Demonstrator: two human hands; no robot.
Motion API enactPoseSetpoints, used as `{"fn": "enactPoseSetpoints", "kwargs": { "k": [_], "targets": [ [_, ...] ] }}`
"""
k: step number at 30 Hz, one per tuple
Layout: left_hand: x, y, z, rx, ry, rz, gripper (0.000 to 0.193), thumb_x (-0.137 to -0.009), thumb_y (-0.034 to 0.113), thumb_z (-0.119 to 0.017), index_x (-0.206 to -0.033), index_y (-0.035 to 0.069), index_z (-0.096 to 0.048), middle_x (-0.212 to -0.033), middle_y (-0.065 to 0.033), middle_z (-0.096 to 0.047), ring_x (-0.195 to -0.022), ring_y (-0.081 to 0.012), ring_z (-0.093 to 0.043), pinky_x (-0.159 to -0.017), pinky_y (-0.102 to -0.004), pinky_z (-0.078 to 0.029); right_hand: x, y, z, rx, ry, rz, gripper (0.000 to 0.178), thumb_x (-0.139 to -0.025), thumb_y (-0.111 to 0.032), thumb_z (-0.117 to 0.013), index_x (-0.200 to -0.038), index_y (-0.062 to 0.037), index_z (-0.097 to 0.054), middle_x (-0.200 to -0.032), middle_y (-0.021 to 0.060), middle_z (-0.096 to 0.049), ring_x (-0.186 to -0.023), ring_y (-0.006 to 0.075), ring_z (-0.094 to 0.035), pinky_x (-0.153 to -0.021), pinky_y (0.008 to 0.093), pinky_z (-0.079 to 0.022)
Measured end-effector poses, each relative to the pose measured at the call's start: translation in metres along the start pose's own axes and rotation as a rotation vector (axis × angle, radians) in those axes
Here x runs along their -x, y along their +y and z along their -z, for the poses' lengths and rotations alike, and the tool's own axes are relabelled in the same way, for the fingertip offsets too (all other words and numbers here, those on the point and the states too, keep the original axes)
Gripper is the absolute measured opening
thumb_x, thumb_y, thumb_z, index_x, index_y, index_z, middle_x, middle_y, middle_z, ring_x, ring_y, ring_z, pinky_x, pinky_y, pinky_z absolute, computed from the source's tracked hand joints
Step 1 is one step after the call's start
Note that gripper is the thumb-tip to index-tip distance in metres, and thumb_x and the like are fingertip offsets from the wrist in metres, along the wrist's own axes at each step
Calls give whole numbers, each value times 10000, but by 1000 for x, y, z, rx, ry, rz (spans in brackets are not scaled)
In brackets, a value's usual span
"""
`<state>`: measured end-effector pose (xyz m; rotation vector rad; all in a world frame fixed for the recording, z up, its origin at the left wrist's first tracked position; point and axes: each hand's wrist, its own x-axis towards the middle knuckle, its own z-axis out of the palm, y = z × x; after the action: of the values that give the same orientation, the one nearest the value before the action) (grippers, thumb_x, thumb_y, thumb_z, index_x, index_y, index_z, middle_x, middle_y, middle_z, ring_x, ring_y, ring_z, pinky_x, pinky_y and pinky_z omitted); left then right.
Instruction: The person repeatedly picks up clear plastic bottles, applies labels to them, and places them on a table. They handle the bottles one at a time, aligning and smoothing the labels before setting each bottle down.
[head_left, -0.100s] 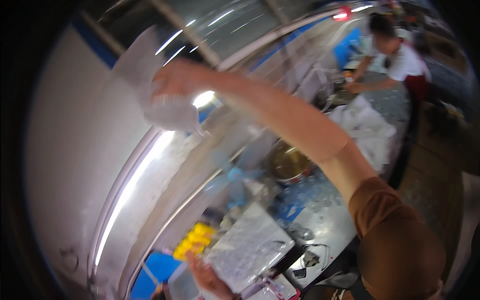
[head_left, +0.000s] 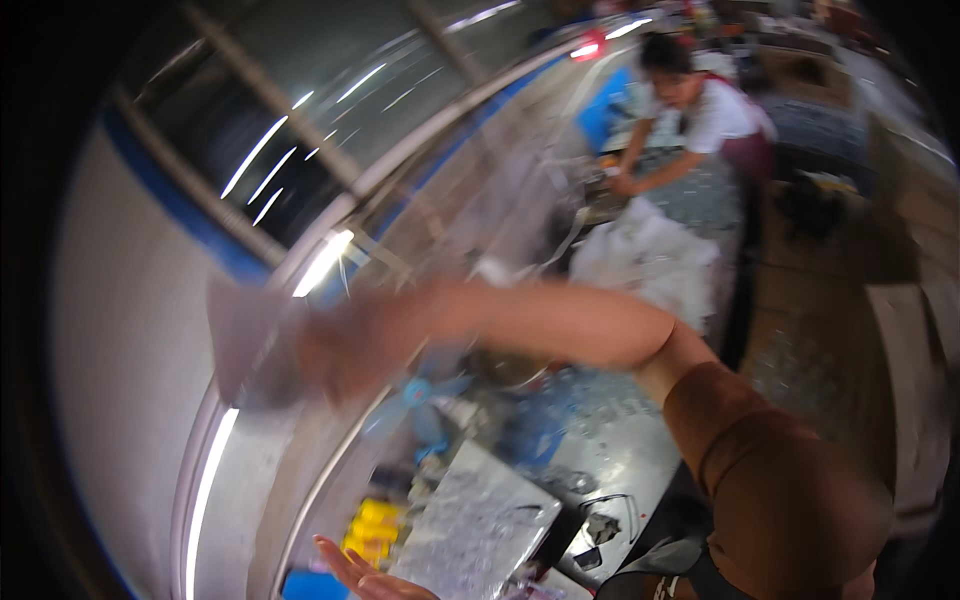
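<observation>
My right arm reaches from the lower right across to the left, its brown sleeve bunched near the elbow. At its end my right hand [head_left: 350,345], smeared by motion, grips a thin translucent plastic bag [head_left: 252,345]. The bag hangs out past the fingers in front of the pale wall and the light tube. Low in the view my left hand [head_left: 365,578] is palm up with its fingers stretched out, holding nothing. It is close to several yellow objects [head_left: 374,528] and a flat, shiny, silvery panel [head_left: 475,520].
A metal-topped table [head_left: 622,445] runs away to the far right. On it are a blue fan [head_left: 418,392], partly behind my arm, and a heap of white plastic [head_left: 645,255]. A co-worker [head_left: 705,115] in white bends over the far end. Cardboard [head_left: 810,330] lies at the right.
My right hand has swung downward with the plastic bag. The view has shifted, so the table and the co-worker appear further left. My left hand sits lower and further left in the picture.
</observation>
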<state>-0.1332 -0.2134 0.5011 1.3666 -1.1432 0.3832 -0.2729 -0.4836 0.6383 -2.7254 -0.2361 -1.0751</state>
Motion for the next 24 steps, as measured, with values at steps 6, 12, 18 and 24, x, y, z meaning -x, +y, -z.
{"fn": "enactPoseSetpoints", "kwargs": {
  "k": [6, 12, 18, 24],
  "targets": [
    [30, -7, -69, 813, -304, 545, 502, -1073, 316, -314, -1497, 48, -345, -1543, -142, -353, -1382, -234, -401, -1167, -424, -289, 111, -141, -134, -445, 477, -271, 405, -852, -388, -679, -789, 1, -585, -822, 160, -594, -779, 340, -620, -698, 430, -493],
    [74, 9, -78, 977, -720, 658, 436, -1044, 262, -397, -1425, 51, -408, -1460, -140, -411, -1312, -213, -440, -1095, -397, -335, 166, -209, -174, -477, 929, -561, 228, -1036, -257, -514, -1030, -35, -566, -920, 97, -535, -891, 206, -544, -814, 358, -432],
    [111, 53, -79, 1045, -1027, 664, 373, -1014, 208, -480, -1354, 55, -472, -1377, -137, -468, -1242, -191, -478, -1023, -369, -381, 207, -258, -175, 111, 785, -612, 448, -1024, -333, -526, -1288, 27, -487, -1348, 196, -462, -1276, 338, -435, -1079, 425, -338],
    [158, 98, -75, 1018, -1283, 679, 315, -984, 154, -564, -1283, 58, -535, -1294, -135, -526, -1171, -170, -517, -951, -342, -428, 251, -316, -166, 905, 37, -814, 615, -1032, -404, -482, -1471, 15, -380, -1559, 223, -307, -1456, 357, -286, -1179, 449, -245]
  ]
}}
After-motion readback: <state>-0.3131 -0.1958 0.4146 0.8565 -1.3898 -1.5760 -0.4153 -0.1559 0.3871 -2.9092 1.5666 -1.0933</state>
